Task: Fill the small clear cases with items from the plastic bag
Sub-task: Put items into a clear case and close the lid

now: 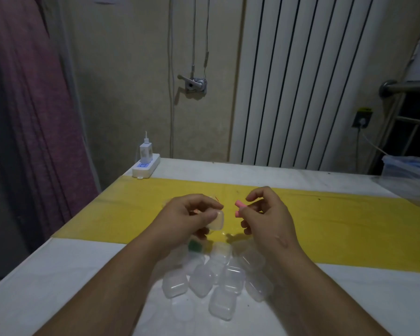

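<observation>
Above the yellow strip of the worktop (131,214), the left hand (187,214) grips a small clear case (216,220). The right hand (264,212) pinches a pink cylindrical item (240,208), its long axis pointing up-left toward the case. More clear cases (216,275) lie heaped nearer the person.

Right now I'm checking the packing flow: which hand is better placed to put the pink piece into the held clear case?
Right. The right hand already pinches the small pink cylindrical pieces, close beside the small clear plastic case that the left hand holds.
</observation>
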Demonstrator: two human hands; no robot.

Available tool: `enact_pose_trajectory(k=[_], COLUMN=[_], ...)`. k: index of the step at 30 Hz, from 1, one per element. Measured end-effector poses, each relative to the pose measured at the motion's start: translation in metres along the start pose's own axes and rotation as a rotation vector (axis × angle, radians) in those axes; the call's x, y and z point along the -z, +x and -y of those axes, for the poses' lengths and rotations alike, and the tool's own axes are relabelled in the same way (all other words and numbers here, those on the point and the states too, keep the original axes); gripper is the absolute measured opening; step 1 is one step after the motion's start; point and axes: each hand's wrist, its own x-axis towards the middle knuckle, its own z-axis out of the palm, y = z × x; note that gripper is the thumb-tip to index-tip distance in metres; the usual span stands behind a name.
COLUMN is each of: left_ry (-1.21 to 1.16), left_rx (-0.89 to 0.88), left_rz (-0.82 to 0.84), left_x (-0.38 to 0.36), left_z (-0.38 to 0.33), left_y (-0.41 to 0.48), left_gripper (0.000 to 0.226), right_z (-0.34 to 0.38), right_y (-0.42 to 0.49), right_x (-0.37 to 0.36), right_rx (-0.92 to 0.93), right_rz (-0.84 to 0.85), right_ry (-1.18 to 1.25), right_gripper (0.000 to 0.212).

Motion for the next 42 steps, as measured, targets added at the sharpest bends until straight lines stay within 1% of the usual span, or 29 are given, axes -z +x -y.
enact_pose_trajectory(k=[1,3,5,8,12,15,18,20,22,25,28,30,32,36,39,42], left_ry=[-0.055,-0.146,-0.188,-0.2,-0.167,-0.16,-0.108,-0.091,-0.089,-0.077,-0.115,-0.124,-0.121,-0.099,-0.132,-0.185], left_rx=[0.009,0.019,0.022,-0.001,-0.034,-0.028,-0.019,-0.011,-0.003,-0.004,-0.019,-0.02,-0.017,-0.019,-0.01,-0.024], left_rz=[-0.005,-0.003,-0.004,-0.011,-0.02,-0.015,-0.012,-0.019,-0.021,-0.022,-0.021,-0.018,-0.017,-0.016,0.014,0.03], left_x=[-0.0003,-0.0003,-0.0003,-0.0008,-0.0007,0.0,0.0006,0.0002,-0.0007,-0.001,-0.0009,-0.0012,-0.0013,-0.0007,0.0004,-0.0003], left_z=[-0.0011,-0.0016,-0.0017,-0.0011,0.0031,0.004,0.0044,0.0041,0.0041,0.0039,0.0051,0.0057,0.0056,0.0044,0.0056,0.0061], left_y=[-0.0008,-0.0012,-0.0006,0.0005,0.0023,0.0022,0.0022,0.0023,0.0023,0.0026,0.0033,0.0036,0.0039,0.0028,0.0026,0.0028], left_gripper=[0.014,0.014,0.014,0.016,0.028,0.033,0.037,0.043,0.046,0.044,0.043,0.044,0.043,0.038,0.038,0.043], right_z=[0.0002,0.0002,-0.0001,0.0003,0.0008,-0.0004,-0.0019,-0.0026,-0.0031,-0.0025,-0.0009,0.0002,0.001,-0.0002,-0.0021,-0.0038], right_y=[0.0003,0.001,0.0008,-0.0015,-0.0028,-0.0023,-0.0022,-0.0024,-0.0018,-0.0009,-0.0018,-0.0024,-0.0028,-0.0038,-0.0027,-0.003], right_x=[0.0008,0.0022,0.0011,-0.0026,-0.0051,-0.0053,-0.0031,-0.0028,-0.0038,-0.006,-0.0073,-0.0067,-0.0055,-0.0046,-0.0055,-0.0064], right_rx=[-0.005,-0.015,-0.028,-0.048,-0.094,-0.103,-0.048,-0.018,-0.019,-0.034,-0.073,-0.079,-0.072,-0.036,-0.036,-0.045], right_rz=[-0.002,0.001,0.029,0.065,0.095,0.111,0.117,0.118,0.116,0.121,0.12,0.108,0.106,0.122,0.075,0.051], right_ry=[-0.001,0.0,0.009,0.025,0.05,0.031,-0.018,-0.057,-0.081,-0.101,-0.021,-0.025,-0.031,-0.047,-0.077,-0.013], right_gripper=[0.012,0.022,0.027,0.029,0.032,0.027,0.015,0.012,0.012,0.015,0.023,0.027,0.025,0.013,0.014,0.019])
